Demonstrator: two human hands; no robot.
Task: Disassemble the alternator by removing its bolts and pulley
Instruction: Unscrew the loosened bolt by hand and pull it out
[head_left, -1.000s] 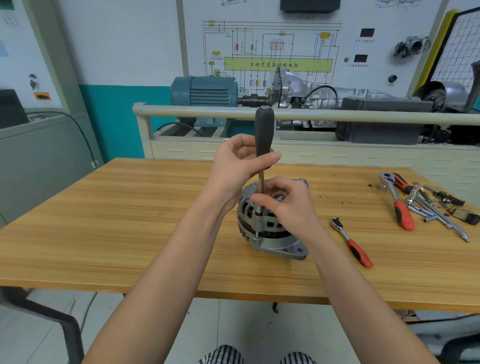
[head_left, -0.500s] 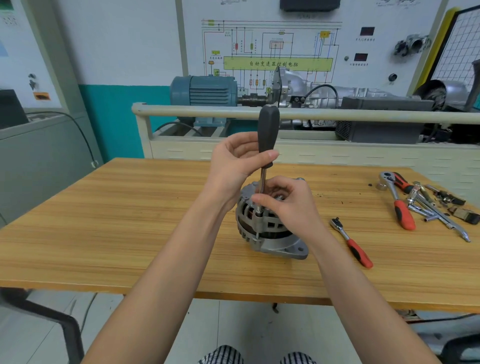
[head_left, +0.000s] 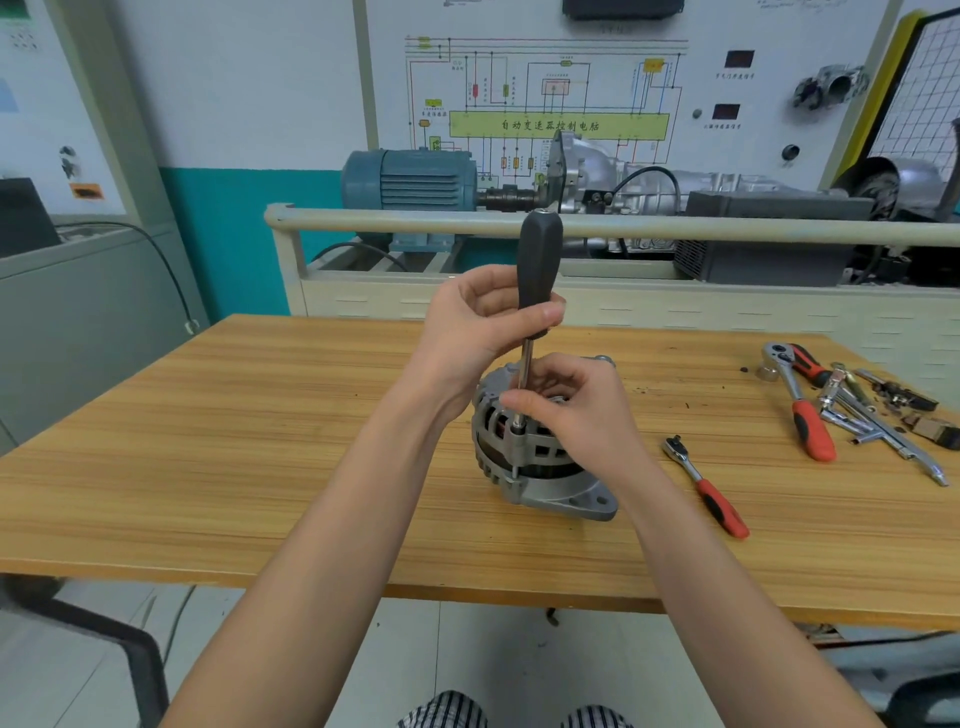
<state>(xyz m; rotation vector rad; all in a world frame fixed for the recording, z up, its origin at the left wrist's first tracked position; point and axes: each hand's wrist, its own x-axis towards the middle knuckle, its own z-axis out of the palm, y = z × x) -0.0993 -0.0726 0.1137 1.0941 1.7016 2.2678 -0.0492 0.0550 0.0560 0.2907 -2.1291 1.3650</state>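
A silver alternator (head_left: 540, 467) stands on the wooden table (head_left: 260, 441), its mounting ear toward me. A nut driver with a black handle (head_left: 539, 270) stands upright on a bolt at the alternator's near-left rim. My left hand (head_left: 478, 322) grips the lower part of the handle, thumb across its front. My right hand (head_left: 576, 410) rests on top of the alternator and pinches the driver's steel shaft just above the socket. The pulley is hidden under my right hand.
A small red-handled ratchet (head_left: 706, 488) lies right of the alternator. Farther right lie a larger red-handled ratchet (head_left: 802, 410), sockets and extension bars (head_left: 883, 431). A rail (head_left: 727, 231) and a motor rig stand behind the table's far edge.
The driver handle has tilted slightly and my left hand's fingers have shifted round it, as in turning. My right hand and the alternator have stayed put.
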